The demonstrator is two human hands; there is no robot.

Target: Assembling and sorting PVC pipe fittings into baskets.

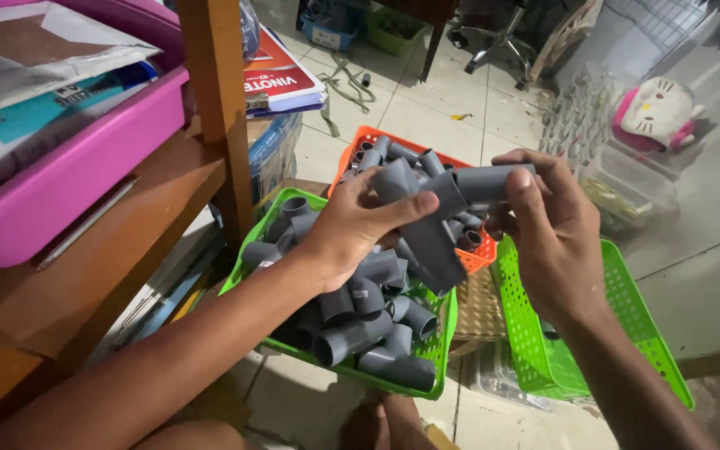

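Orange basket [483, 250] mostly hidden behind the grey pipe fittings [427, 208]; pink tray [60, 179] cut by the left edge.

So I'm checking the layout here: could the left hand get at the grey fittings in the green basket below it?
Probably yes. The left hand hovers right above the green basket, whose grey fittings lie heaped and uncovered. But it is gripping a joined pipe piece together with the right hand, so it would have to let go first.

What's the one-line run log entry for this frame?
left hand: holds grey plastic pipe fitting assembly | right hand: grips short grey plastic pipe piece at assembly's top | below: green plastic basket of grey fittings
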